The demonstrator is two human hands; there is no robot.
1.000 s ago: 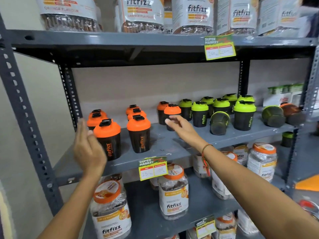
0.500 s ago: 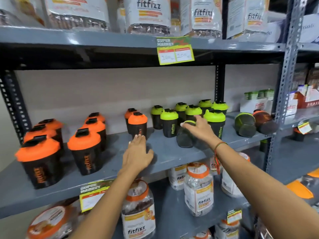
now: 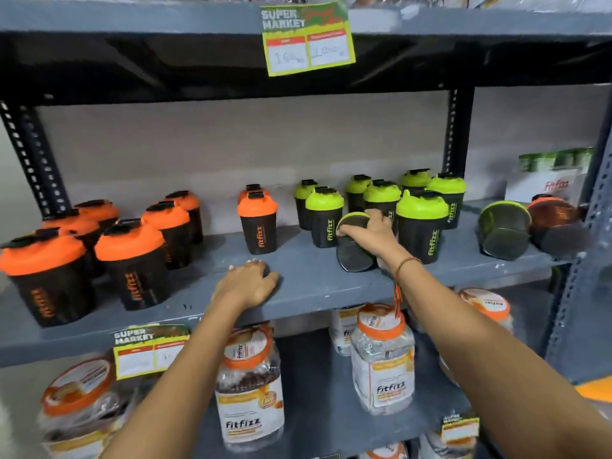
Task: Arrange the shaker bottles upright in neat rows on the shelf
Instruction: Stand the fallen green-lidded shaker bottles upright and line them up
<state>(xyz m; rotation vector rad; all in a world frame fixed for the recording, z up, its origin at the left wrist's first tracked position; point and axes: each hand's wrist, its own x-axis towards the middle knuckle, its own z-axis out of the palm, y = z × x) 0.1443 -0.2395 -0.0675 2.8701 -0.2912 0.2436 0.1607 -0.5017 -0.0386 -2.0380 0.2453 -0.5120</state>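
On the grey middle shelf (image 3: pixel 308 286), several orange-lidded black shakers (image 3: pixel 132 260) stand upright at the left, and one more pair (image 3: pixel 258 226) stands near the centre. Several green-lidded shakers (image 3: pixel 420 223) stand upright at centre right. A green-lidded shaker (image 3: pixel 352 251) lies tipped over, base toward me; my right hand (image 3: pixel 371 231) is closed around its upper part. My left hand (image 3: pixel 248 283) rests flat on the shelf's front edge, holding nothing. At the far right lie two more tipped shakers, one green-lidded (image 3: pixel 501 231) and one orange-lidded (image 3: pixel 558 226).
The upper shelf carries a price tag (image 3: pixel 308 38). Below, clear Fitfizz jars with orange lids (image 3: pixel 250 389) fill the lower shelf, and another price tag (image 3: pixel 149 351) hangs on the middle shelf's edge. A white box (image 3: pixel 546 183) sits at the back right. Perforated steel uprights (image 3: pixel 458 134) frame the shelf.
The view has moved closer. My right hand has gone from resting on the tipped green-lidded shaker to gripping it. My left hand has stayed flat on the shelf edge.
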